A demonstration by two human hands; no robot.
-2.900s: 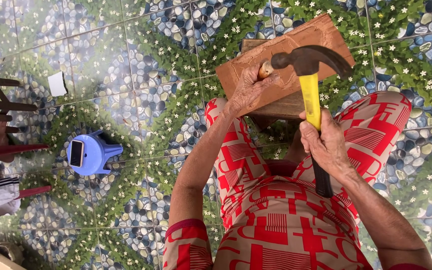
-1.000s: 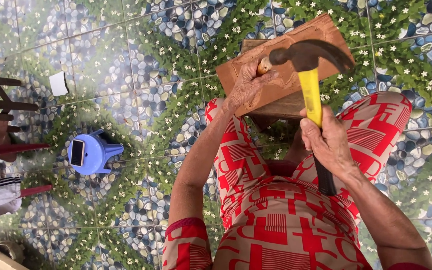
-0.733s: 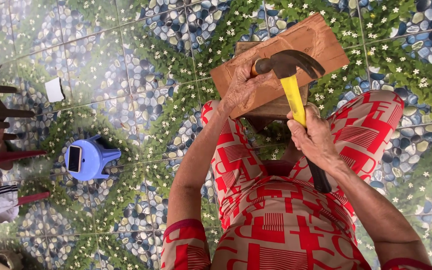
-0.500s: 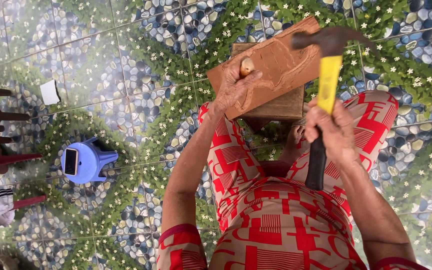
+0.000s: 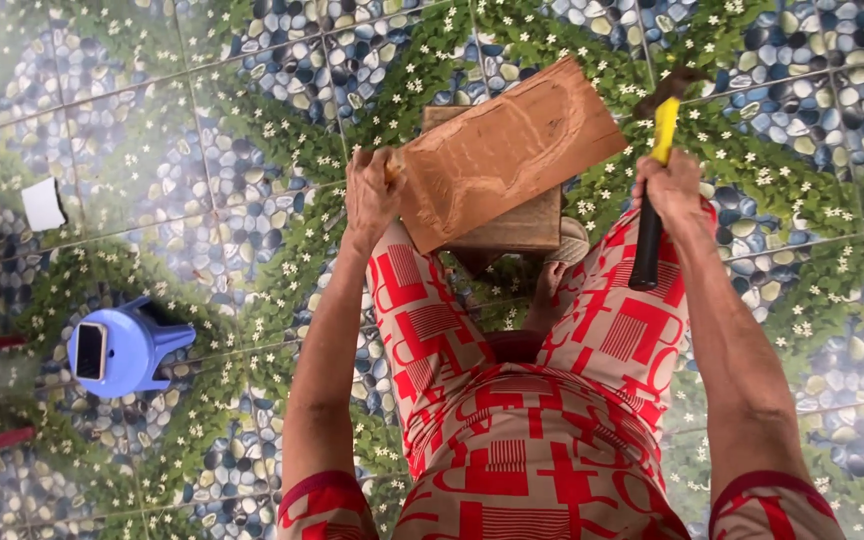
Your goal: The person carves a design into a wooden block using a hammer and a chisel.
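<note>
A carved wooden board point(image 5: 512, 150) rests tilted on a small wooden block point(image 5: 517, 228) in front of my knees. My left hand point(image 5: 372, 195) is closed around a wooden-handled chisel point(image 5: 392, 170) at the board's left edge; the tool is mostly hidden by my fingers. My right hand point(image 5: 670, 190) grips a hammer point(image 5: 655, 170) with a yellow shaft and black grip, raised to the right of the board; its head is blurred. My legs in red patterned trousers point(image 5: 532, 400) fill the lower middle.
The floor is tiled with a pebble and flower pattern. A small blue plastic stool point(image 5: 127, 347) with a dark phone on it stands at the left. A white scrap point(image 5: 44, 203) lies at the far left, with dark wooden pieces at the left edge.
The hammer head has come off the chisel and swung up and to the right, away from the board. My left hand has stayed on the chisel at the board's edge.
</note>
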